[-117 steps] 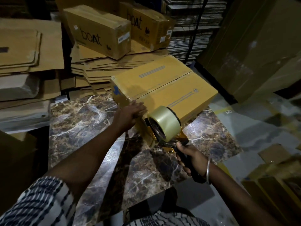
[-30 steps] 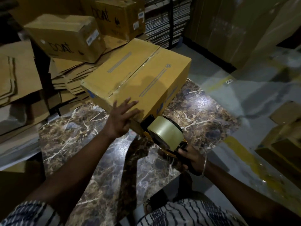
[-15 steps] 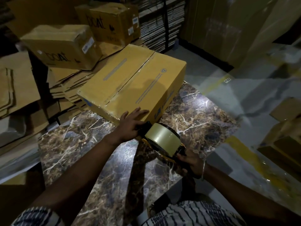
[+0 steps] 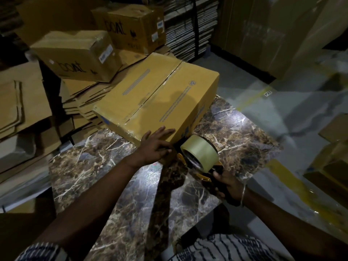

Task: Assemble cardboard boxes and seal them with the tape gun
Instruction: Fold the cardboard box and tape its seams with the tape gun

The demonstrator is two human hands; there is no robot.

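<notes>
Box (image 4: 156, 98) under flat left hand (image 4: 154, 147); right hand (image 4: 228, 183) grips tape gun (image 4: 199, 157).

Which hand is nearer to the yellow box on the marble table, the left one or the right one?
The left. The left hand rests on the near edge of the box, fingers flat. The right hand is apart from it, gripping the tape gun handle.

the cardboard box (image 4: 156, 102) sits on the table (image 4: 105, 185) toward its far side. the tape gun (image 4: 199, 157) is at the box's near right corner, and two printed boxes (image 4: 75, 55) rest on flat cardboard sheets (image 4: 82, 97) behind left.
</notes>
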